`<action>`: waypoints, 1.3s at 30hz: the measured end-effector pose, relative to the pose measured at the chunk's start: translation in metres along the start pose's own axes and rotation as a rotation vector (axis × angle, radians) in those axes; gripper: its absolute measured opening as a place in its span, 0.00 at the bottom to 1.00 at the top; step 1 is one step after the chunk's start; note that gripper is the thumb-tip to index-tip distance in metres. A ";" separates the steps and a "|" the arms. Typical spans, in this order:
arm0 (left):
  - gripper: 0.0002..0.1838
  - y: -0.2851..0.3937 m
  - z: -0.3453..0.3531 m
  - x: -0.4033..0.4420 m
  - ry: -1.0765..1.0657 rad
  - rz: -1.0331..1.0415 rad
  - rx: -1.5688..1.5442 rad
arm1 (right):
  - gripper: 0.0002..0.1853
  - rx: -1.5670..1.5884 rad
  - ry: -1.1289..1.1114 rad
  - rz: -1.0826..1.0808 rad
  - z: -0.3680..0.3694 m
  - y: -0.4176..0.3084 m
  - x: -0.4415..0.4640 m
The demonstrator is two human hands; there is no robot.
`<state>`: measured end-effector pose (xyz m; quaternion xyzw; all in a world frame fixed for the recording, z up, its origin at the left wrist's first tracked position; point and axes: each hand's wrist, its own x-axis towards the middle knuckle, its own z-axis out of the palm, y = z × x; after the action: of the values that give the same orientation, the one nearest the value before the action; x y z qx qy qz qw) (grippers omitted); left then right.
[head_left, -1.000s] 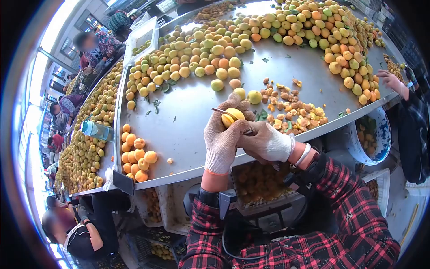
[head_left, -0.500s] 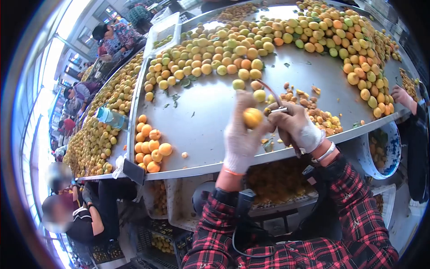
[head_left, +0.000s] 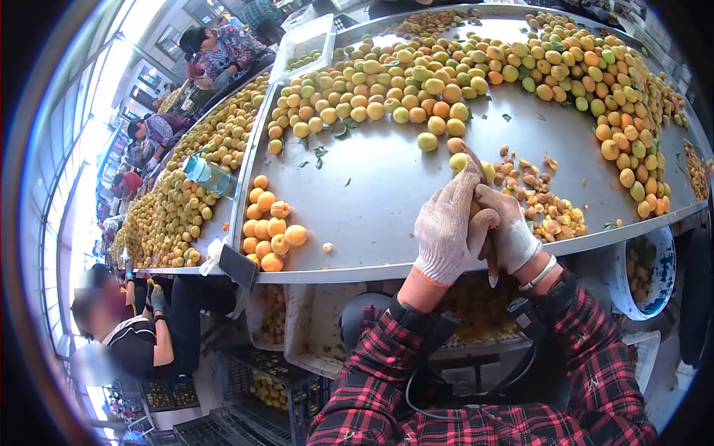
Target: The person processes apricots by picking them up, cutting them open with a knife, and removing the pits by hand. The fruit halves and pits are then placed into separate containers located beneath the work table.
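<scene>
My left hand, in a white knitted glove, is closed, its fingers pressed together and pointing away from me. It meets my right hand, also gloved, over the front of the metal table. Whatever lies between them is hidden. From the bottom of my right fist pokes the pointed end of a thin tool; the fist hides the rest. Beyond my left fingertips lie a yellow apricot and a greenish apricot. To the right of my hands is a heap of pits and apricot scraps.
Many apricots cover the table's far side. Orange apricots cluster at the left by a phone-like dark slab. A blue bottle stands on the neighbouring table. A white-blue bucket is at the right; a seated person is at the left.
The orange apricot seen in my left hand is now out of sight. My hands have closed together, and the tool's curved part no longer shows above them. The view has shifted left.
</scene>
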<state>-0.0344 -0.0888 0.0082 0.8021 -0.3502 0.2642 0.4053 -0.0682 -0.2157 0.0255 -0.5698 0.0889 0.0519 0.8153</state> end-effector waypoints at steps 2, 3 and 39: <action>0.31 -0.001 0.004 -0.001 0.075 -0.042 -0.093 | 0.17 0.044 0.046 0.001 0.002 0.008 0.006; 0.31 0.000 0.006 0.000 0.077 -0.044 -0.086 | 0.16 0.075 0.065 -0.136 0.005 0.015 0.011; 0.20 -0.004 0.019 -0.007 0.145 -0.551 -0.697 | 0.09 -0.587 0.208 -0.679 0.009 0.014 0.009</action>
<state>-0.0332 -0.1010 -0.0086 0.6604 -0.1622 0.0679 0.7300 -0.0611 -0.2030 0.0139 -0.7756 -0.0397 -0.2527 0.5771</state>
